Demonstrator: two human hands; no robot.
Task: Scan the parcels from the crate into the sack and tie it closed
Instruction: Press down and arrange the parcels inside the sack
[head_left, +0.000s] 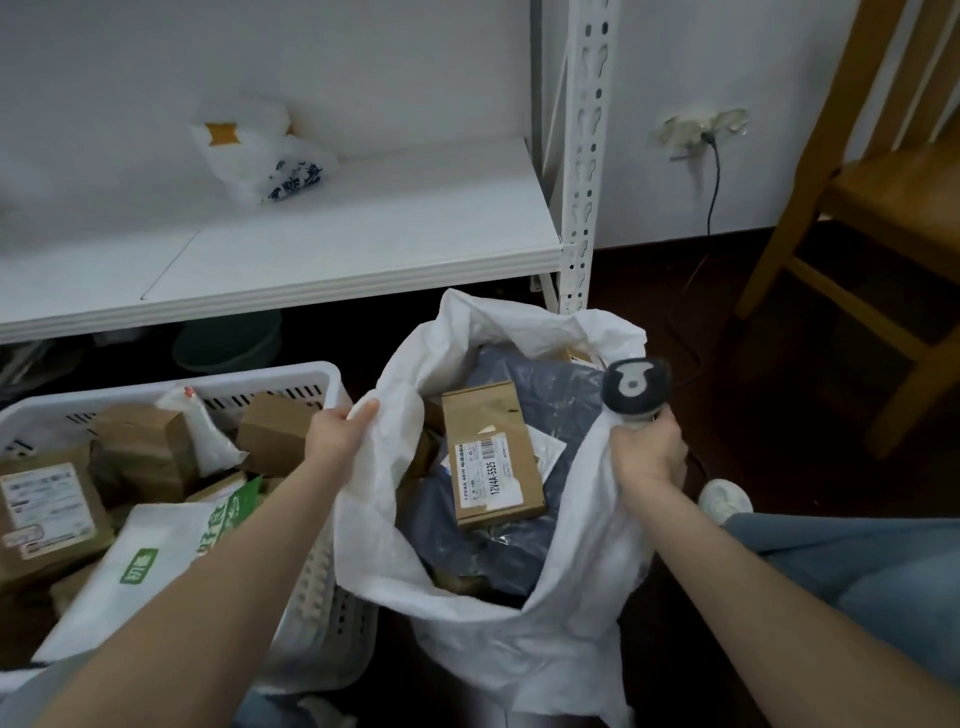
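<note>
**Desk:** Where's the sack?

**Operator:** I have the sack (571, 597) standing between my two hands, mouth up and gaping toward me. My left hand (332, 436) has its fingers curled over the left rim, thumb on top, pinching the white cloth. My right hand (647, 452) is fisted round a bunch of the right rim together with the handle of the scanner (634, 387). Its grey head sticks up above my knuckles, and I cannot tell which way its window faces.

**Desk:** Edges, and room to move?

**Operator:** The mouth lies open from one set of fingers to the other. Just outside my left fingers the sack's wall touches the corner of the white crate (291, 379), which holds more parcels (270, 431). Beyond both hands the far lip stands up near the foot of the shelf upright (582, 156). Outside my right fingers is dark floor (753, 364). The chair (883, 208) is well apart, and a shoe (724, 499) lies just beside my right wrist.

**Desk:** What's inside?

**Operator:** A cardboard parcel (493, 457) lies label up between my hands, nearer the left fingers. Its long axis runs from me toward the shelf, slightly tilted. It rests on a grey mailer (561, 395) that reaches toward my right fingers
</note>
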